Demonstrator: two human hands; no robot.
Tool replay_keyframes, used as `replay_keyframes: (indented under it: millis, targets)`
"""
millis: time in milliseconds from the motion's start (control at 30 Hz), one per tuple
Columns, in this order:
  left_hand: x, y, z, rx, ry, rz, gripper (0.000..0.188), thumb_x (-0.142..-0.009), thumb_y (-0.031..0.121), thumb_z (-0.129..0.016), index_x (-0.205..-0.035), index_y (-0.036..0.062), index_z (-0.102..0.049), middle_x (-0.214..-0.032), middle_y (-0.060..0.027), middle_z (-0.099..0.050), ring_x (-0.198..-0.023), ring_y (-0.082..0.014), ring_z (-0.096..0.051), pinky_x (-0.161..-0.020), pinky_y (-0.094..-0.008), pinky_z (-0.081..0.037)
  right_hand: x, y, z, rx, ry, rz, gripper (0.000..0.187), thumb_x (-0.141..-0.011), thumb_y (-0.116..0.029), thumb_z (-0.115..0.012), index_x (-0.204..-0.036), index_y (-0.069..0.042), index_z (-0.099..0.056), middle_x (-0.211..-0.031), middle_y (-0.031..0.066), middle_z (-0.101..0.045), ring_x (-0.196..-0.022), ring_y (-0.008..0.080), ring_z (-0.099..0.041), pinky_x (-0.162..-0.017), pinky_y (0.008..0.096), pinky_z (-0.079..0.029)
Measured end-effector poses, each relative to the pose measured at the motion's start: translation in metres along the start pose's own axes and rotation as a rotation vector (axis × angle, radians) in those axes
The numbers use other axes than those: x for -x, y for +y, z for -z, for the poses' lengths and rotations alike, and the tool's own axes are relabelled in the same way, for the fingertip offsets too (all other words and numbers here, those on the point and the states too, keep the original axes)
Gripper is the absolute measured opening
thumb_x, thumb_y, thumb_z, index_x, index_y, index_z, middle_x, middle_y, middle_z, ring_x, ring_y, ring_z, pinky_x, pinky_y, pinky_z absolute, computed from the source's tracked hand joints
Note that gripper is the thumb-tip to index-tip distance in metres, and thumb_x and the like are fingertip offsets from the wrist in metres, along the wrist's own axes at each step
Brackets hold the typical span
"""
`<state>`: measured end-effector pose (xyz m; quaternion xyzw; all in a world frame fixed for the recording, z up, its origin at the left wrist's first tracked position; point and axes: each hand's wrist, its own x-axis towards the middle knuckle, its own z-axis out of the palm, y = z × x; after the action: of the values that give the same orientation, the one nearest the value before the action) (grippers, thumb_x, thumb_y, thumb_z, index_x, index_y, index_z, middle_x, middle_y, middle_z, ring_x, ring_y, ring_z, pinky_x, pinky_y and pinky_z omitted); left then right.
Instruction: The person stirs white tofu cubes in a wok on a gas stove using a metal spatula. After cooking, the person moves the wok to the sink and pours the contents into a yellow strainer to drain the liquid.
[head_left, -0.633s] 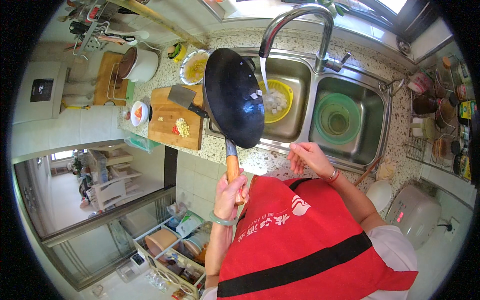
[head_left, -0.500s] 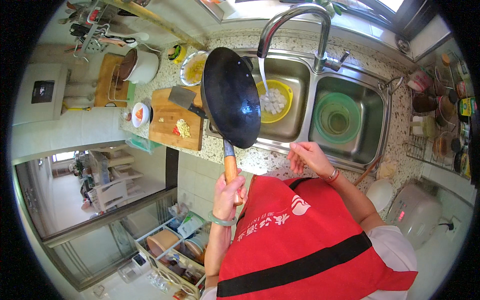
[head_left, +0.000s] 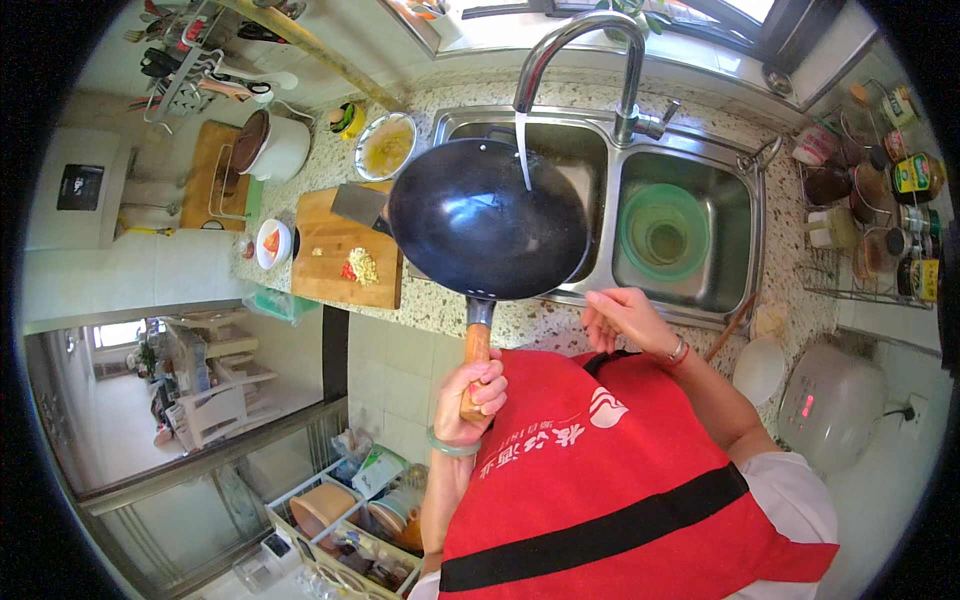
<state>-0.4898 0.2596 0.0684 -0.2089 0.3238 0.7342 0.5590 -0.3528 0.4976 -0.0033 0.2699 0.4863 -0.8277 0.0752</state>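
Observation:
My left hand [head_left: 473,392] grips the wooden handle of a black wok [head_left: 486,220], held roughly level above the left sink basin [head_left: 570,140]. Water runs from the curved steel faucet [head_left: 572,35] in a thin stream into the wok. My right hand [head_left: 625,320] hovers empty with its fingers apart at the counter's front edge, just right of the wok handle. A red apron covers my chest below both hands.
A green bowl [head_left: 664,232] sits in the right basin. Left of the sink lies a wooden cutting board [head_left: 340,262] with a cleaver [head_left: 357,205] and chopped bits, a small plate [head_left: 271,244], a bowl of yellow food [head_left: 385,146] and a white pot [head_left: 272,148]. Jars fill a rack [head_left: 880,180] at right.
The wok has swung from tilted on edge to lying flat under the faucet, and it now covers the yellow bowl in the left basin. My right hand stays near the counter edge.

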Motion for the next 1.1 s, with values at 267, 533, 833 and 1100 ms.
replay_keyframes:
  millis: [267,533,833,1100]
  targets:
    - [-0.016,-0.007,0.041,0.318,-0.309,0.293,0.022,-0.09,0.005,-0.043,-0.109,-0.0043,-0.043,-0.067,0.0008,-0.038,-0.044,-0.0028,-0.037,-0.039,-0.0183,-0.036,-0.002,0.029,-0.065,0.16,-0.194,-0.018,0.042,-0.096,-0.037,-0.047,-0.099,0.001,-0.065,-0.094,0.0097,-0.067,-0.086,0.0124,-0.062,-0.076,0.0258,-0.05]
    - [-0.039,0.005,0.088,-0.15,-0.385,0.268,0.016,-0.09,0.011,-0.048,-0.104,0.005,-0.044,-0.065,0.0014,-0.039,-0.042,-0.0043,-0.036,-0.038,-0.0199,-0.035,-0.059,0.066,-0.117,-0.206,-0.264,-0.134,0.044,-0.091,-0.045,-0.056,-0.097,-0.001,-0.06,-0.085,0.0018,-0.058,-0.082,0.0097,-0.055,-0.076,0.0266,-0.047]
    - [-0.065,0.019,0.112,-0.49,-0.394,0.005,0.014,-0.084,0.013,-0.051,-0.093,0.0084,-0.042,-0.06,-0.0001,-0.04,-0.045,-0.0104,-0.042,-0.039,-0.0252,-0.039,-0.097,0.082,-0.144,-0.164,-0.146,0.016,0.042,-0.086,-0.026,-0.067,-0.116,-0.002,-0.051,-0.104,0.0052,-0.057,-0.098,0.0117,-0.054,-0.084,0.0276,-0.046]
    - [-0.072,0.025,0.121,-0.228,-0.492,0.25,0.018,-0.089,0.021,-0.052,-0.1,0.0078,-0.047,-0.06,0.0038,-0.038,-0.044,-0.0057,-0.038,-0.04,-0.0217,-0.036,-0.088,0.067,-0.151,0.135,0.114,0.114,0.042,-0.08,-0.033,-0.072,-0.1,0.001,-0.057,-0.086,0.0048,-0.06,-0.078,0.0113,-0.054,-0.07,0.0276,-0.048]
